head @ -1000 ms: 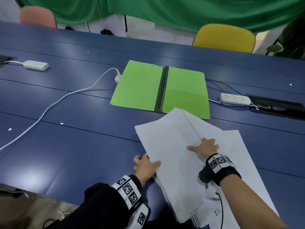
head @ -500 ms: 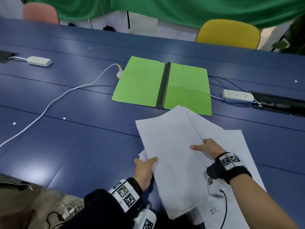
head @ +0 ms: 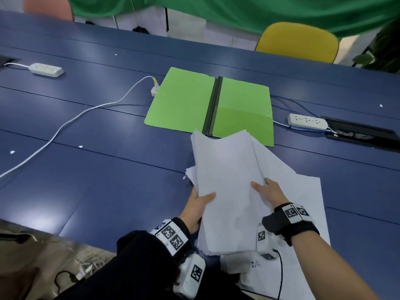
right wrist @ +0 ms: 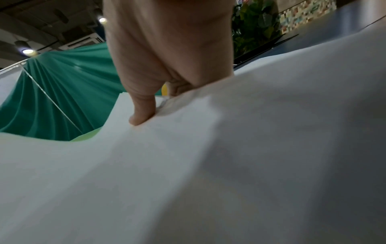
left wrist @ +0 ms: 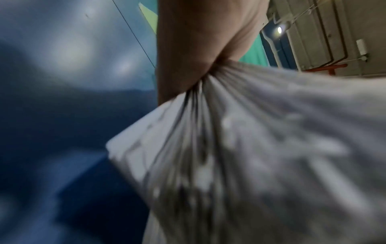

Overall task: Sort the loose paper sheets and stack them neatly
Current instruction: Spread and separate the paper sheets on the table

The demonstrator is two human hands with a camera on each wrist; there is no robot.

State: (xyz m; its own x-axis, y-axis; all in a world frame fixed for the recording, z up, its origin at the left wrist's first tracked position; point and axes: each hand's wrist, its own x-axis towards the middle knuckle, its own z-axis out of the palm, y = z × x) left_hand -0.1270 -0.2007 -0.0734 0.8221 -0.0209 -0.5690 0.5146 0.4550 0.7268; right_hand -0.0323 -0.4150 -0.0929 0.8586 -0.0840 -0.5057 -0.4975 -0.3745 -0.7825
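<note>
A thick bundle of white paper sheets [head: 227, 180] is raised off the blue table [head: 97, 187], its far end sagging over the green folder. My left hand [head: 200, 202] grips the bundle's left edge, thumb on top; the left wrist view shows the fanned sheet edges [left wrist: 208, 132] pinched in that hand [left wrist: 188, 66]. My right hand [head: 267, 190] holds the right edge with its thumb on top and fingers underneath; in the right wrist view its thumb [right wrist: 144, 109] presses on the paper [right wrist: 188, 165]. More loose sheets [head: 303, 195] lie on the table beneath.
An open green folder [head: 184, 100] lies just beyond the papers. A white cable [head: 65, 126] runs across the left side to a plug beside the folder. Power strips sit at far left [head: 46, 69] and right [head: 307, 121]. A yellow chair [head: 296, 42] stands behind the table.
Both hands have taken hold of the top bundle's edges and lifted it off the table, turning it straighter. One second ago the hands lay on the papers.
</note>
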